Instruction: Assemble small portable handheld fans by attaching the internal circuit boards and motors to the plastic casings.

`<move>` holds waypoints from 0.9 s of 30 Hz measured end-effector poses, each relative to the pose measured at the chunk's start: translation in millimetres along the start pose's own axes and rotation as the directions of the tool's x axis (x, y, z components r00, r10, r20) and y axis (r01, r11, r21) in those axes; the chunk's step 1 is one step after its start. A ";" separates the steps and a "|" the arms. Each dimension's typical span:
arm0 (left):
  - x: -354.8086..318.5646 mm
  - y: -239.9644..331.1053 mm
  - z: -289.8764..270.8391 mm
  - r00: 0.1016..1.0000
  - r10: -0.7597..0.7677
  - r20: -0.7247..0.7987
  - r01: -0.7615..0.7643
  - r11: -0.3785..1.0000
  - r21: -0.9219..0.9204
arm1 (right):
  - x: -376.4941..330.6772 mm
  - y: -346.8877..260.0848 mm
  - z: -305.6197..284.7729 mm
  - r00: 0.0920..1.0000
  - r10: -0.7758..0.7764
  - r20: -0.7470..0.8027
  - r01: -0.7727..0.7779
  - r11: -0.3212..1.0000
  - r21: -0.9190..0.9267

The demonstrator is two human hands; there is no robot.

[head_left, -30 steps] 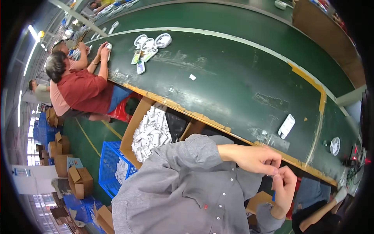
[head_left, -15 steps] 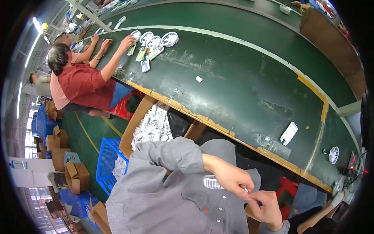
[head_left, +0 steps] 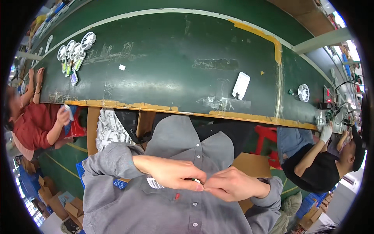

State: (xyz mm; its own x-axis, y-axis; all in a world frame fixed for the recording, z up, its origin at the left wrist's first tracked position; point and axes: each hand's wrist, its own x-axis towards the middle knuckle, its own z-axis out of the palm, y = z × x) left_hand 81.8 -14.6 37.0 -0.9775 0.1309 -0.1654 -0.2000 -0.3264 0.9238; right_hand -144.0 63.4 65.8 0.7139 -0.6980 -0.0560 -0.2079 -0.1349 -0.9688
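Close to my chest, my left hand (head_left: 180, 173) is closed around what seems to be a small handheld fan. The fan's white slatted head (head_left: 155, 183) shows below my left wrist, while its handle is mostly covered by my fingers. A small dark and pale end pokes out between my left thumb and forefinger. My right hand (head_left: 233, 184) meets those fingertips in a pinch, and what it grips is too small and covered to make out. On the green worktable (head_left: 163, 74) ahead lies a white plastic casing (head_left: 241, 85).
Several white fans (head_left: 76, 52) are grouped at the table's left, with a small white piece (head_left: 122, 67) nearer the middle. A fan head (head_left: 303, 93) lies at the right. White parts fill a carton (head_left: 92, 130) below the edge. Co-workers sit at both sides (head_left: 33, 126) (head_left: 315, 163).
My view has swung right, so the table and fans sit farther left. Both my hands stay together at the fan. The co-worker in red now has a pale piece in one hand.
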 end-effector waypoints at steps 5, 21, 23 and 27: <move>-45.0 -23.3 -5.3 0.897 -0.291 -0.331 0.186 0.931 -0.314 | -48.6 -9.3 -56.5 0.868 0.107 -0.485 -0.199 0.970 -0.141; -11.1 -19.2 -7.3 0.758 0.060 -0.650 -0.254 0.944 -0.209 | 51.2 178.3 -137.5 0.426 0.215 -0.879 -0.811 0.521 -0.266; -4.4 -20.4 -9.9 0.760 0.062 -0.647 -0.259 0.942 -0.214 | 28.6 179.9 -136.8 0.417 0.349 -0.839 -0.684 0.728 -0.037; 2.2 -19.1 -18.9 0.721 0.066 -0.690 -0.250 0.953 -0.171 | -52.5 147.0 -94.8 0.465 0.354 -0.811 -0.057 0.927 0.372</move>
State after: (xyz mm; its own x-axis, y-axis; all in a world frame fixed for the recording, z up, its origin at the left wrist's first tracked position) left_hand 82.2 -25.8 12.4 -0.7639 -0.5730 -0.2969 0.0422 -0.5035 0.8630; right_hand -275.4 13.5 -50.8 -0.2841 -0.9430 -0.1733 0.0154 0.1762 -0.9842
